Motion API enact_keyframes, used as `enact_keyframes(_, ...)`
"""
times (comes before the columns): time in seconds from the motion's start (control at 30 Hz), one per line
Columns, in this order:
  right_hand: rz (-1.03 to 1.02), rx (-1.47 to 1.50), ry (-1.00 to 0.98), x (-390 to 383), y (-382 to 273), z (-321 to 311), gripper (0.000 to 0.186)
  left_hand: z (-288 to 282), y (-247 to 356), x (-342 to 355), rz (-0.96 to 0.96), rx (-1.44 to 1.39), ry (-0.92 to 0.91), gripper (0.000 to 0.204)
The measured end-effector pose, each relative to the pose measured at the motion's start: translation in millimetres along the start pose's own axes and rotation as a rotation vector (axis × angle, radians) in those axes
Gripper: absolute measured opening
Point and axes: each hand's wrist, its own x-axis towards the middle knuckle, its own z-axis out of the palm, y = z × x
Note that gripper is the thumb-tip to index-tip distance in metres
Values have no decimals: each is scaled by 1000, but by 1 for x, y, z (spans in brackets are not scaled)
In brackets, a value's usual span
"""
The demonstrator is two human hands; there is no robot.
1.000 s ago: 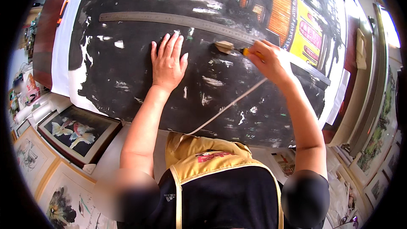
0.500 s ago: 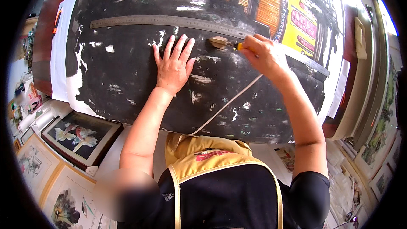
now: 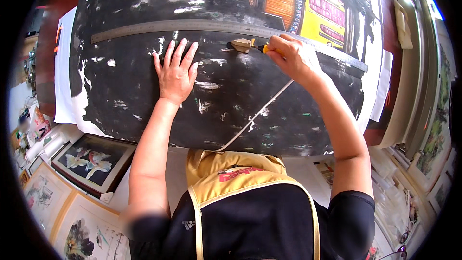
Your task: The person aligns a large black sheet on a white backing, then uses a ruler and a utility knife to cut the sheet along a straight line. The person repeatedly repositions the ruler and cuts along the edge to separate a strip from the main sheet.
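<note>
A black-painted sheet [image 3: 144, 86] with streaky white patches spreads before me. My left hand [image 3: 176, 78] lies flat on it, fingers spread, just below a long steel ruler [image 3: 159, 25]. In my right hand [image 3: 293, 58] is the yellow handle of a small iron-like tool [image 3: 242, 45]. Its flat, pointed metal head rests on or just over the black sheet, close under the ruler's near edge. A white cord [image 3: 255, 117] runs from beneath my right hand down to the sheet's near edge. The tool's exact kind is not certain.
A painted yellow vehicle [image 3: 323, 7] and an orange-brown building shape lie beyond the ruler. White paper [image 3: 64, 77] and an orange cutter-like tool [image 3: 58, 38] are at the left. A framed fish picture [image 3: 91, 163] and other paintings stand lower left. A window ledge [image 3: 409, 77] borders the right.
The view has shifted, so the sheet appears farther left. My right hand has drawn the tool slightly rightward along the ruler. My left hand stays flat in nearly the same place.
</note>
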Motion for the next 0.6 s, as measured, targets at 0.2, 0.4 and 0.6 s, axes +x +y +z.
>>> enact_keyframes(0.2, 140, 72, 44, -68, 51, -31, 15, -3, 3, 0, 4, 40, 14, 52)
enact_keyframes(0.4, 85, -25, 58, -68, 54, -25, 15, 2, 2, -1, 9, 62, 31, 50)
enact_keyframes(0.6, 36, -39, 70, -30, 27, -5, 14, 2, 1, -2, 15, 59, 30, 50)
